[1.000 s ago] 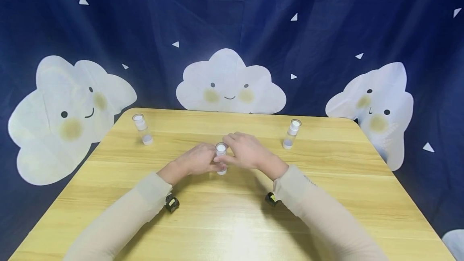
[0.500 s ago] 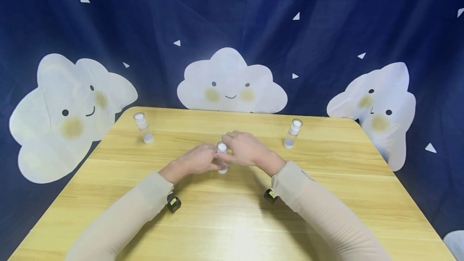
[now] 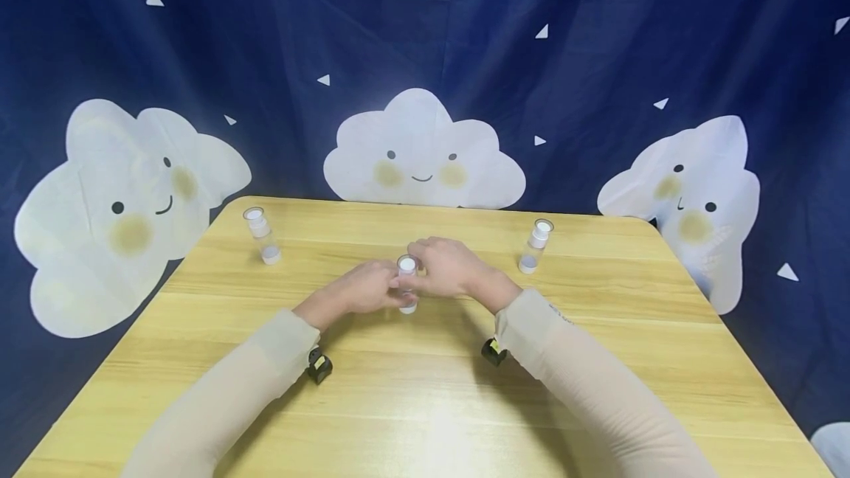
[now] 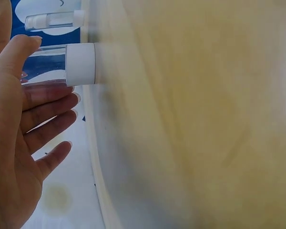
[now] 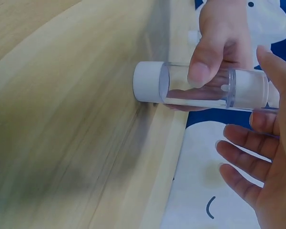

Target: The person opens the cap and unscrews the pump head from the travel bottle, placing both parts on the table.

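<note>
Near the middle of the table, a clear bottle (image 3: 407,264) with a white base (image 5: 148,81) and white collar (image 5: 250,88) stands upright between both hands. My left hand (image 3: 369,286) holds its clear body between thumb and fingers. In the right wrist view the left thumb (image 5: 201,71) lies across the body. My right hand (image 3: 451,268) pinches the bottle's top part with thumb and index finger; its other fingers (image 5: 245,160) stay loosely spread. Whether the base touches the tabletop is hard to tell.
Two similar clear bottles stand farther back: one bottle (image 3: 262,234) at the left, another bottle (image 3: 536,246) at the right. The wooden table (image 3: 412,404) ends before a dark blue curtain (image 3: 425,21) with white clouds.
Both hands and the bottle between them have shifted slightly away from the person, toward the far edge. The two other bottles stay in place.
</note>
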The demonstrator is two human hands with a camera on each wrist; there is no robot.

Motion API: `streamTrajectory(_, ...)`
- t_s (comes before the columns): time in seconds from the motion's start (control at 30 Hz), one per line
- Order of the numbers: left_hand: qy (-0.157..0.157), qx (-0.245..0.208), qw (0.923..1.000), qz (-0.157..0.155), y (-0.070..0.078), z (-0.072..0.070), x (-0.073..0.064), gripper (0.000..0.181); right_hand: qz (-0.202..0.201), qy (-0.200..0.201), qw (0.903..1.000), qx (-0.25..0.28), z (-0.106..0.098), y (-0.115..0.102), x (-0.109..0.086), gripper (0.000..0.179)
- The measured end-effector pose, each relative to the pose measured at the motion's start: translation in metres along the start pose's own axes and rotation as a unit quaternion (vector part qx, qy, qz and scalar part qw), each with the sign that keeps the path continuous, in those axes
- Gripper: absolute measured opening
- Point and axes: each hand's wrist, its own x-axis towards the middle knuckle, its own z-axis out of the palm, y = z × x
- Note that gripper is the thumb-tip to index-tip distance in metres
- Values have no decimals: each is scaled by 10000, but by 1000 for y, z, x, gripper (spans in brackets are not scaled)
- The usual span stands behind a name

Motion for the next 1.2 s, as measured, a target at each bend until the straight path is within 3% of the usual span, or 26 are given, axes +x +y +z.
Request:
streamTrajectory(0.3, -85, -286, 9992, -281, -7, -1, 5, 37, 16, 98, 9999, -107, -1, 5, 5, 47)
streamTrajectory(0.57, -51, -61, 9998, -188, -10, -2, 7, 32, 7, 85, 9996, -270, -4, 6, 12, 47)
streamTrajectory(0.9, -62, -305, 9987, -414, -9, 0, 11, 29, -362, 315, 9956, -806, -2, 7, 17, 39)
streamTrajectory(1.2, -112, -447, 9968, -645, -5, 0, 13, 30, -504, 505, 9957, -583, 1, 8, 17, 39)
